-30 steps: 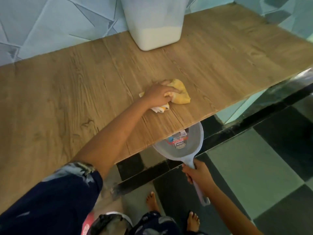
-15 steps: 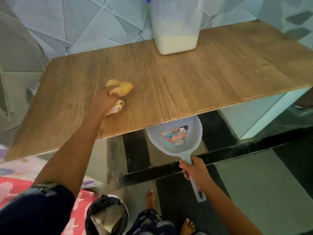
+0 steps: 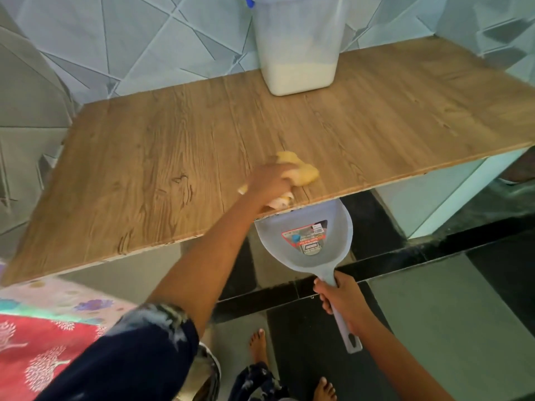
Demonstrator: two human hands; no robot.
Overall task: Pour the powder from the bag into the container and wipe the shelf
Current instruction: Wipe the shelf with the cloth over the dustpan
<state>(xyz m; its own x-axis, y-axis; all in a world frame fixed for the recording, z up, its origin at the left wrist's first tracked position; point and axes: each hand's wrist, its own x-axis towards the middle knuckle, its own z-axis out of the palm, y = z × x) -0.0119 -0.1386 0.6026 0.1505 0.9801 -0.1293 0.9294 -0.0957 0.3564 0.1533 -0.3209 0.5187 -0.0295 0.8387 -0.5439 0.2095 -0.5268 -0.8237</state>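
Note:
My left hand (image 3: 270, 182) presses a crumpled yellow cloth (image 3: 301, 170) onto the wooden shelf (image 3: 173, 157), close to its front edge. My right hand (image 3: 340, 296) grips the handle of a pale grey dustpan (image 3: 315, 244), whose mouth sits just under the shelf edge below the cloth. A translucent plastic container (image 3: 298, 50) with white powder in its bottom stands at the back of the shelf against the wall. No bag is in view.
Tiled wall (image 3: 144, 44) runs behind the shelf. Below lie dark and green floor tiles (image 3: 451, 319), my bare feet (image 3: 259, 344) and a red patterned mat (image 3: 37, 340) at the left. A white support (image 3: 434, 198) stands under the shelf's right end.
My left hand has swept the cloth from the left part of the shelf rightward and toward the front edge, above the dustpan. The dustpan stays under the edge.

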